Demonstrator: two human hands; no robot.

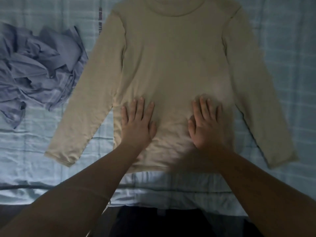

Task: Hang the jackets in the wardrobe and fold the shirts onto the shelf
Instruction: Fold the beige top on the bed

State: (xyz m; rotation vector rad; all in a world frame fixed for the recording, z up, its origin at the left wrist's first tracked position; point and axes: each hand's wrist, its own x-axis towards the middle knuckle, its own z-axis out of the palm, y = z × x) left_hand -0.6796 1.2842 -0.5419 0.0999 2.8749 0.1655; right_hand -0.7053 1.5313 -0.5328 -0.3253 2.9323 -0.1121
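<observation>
1. Under both our palms lies the beige long-sleeved shirt (171,65), spread flat, with its collar at the far end beyond our fingertips.
2. Our left hand (136,124) rests flat on the shirt's lower body, fingers straight and slightly spread, gripping nothing.
3. Our right hand (205,124), just beside it and somewhat blurred, presses flat too, fingers straight, nothing held.
4. One sleeve slants outward past each wrist.
5. Behind our wrists the hem ends on the pale blue checked bedsheet (34,151).
6. Well to the left of our left hand, a crumpled blue-grey garment (37,65) sits on the sheet, near that side's sleeve.
</observation>
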